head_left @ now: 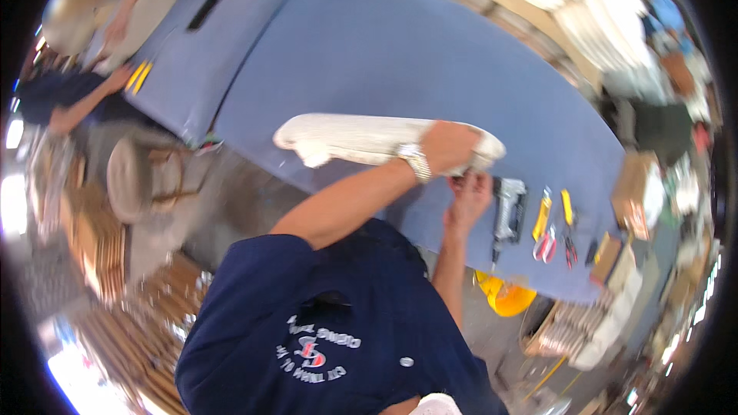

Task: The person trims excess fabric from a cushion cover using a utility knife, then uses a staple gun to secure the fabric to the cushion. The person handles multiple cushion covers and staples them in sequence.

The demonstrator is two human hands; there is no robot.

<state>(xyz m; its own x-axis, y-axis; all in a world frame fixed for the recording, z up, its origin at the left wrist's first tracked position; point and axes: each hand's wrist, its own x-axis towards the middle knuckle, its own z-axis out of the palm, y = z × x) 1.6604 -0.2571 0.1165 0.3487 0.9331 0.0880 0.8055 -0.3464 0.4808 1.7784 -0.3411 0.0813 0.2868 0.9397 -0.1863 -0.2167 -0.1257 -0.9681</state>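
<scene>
A long white padded upholstery piece point(346, 135) with rounded ends stands on the blue padded table point(346, 46) in front of me. My left hand point(450, 147), a metal watch on its wrist, reaches across and grips the piece near its right end. Just below that end, my right hand point(471, 198) has its fingers bent together at the near edge. What they pinch is too small and blurred to make out. Right beside this hand is a grey and black staple gun point(509, 210) on the table.
Right of the staple gun lie a yellow cutter point(543, 215), red-handled scissors point(545, 246) and red pliers point(570, 252). A yellow container point(510, 299) sits below the near edge. Cardboard boxes point(636, 194) stand at the right. Another person's hand point(119, 78) rests at the table's far left.
</scene>
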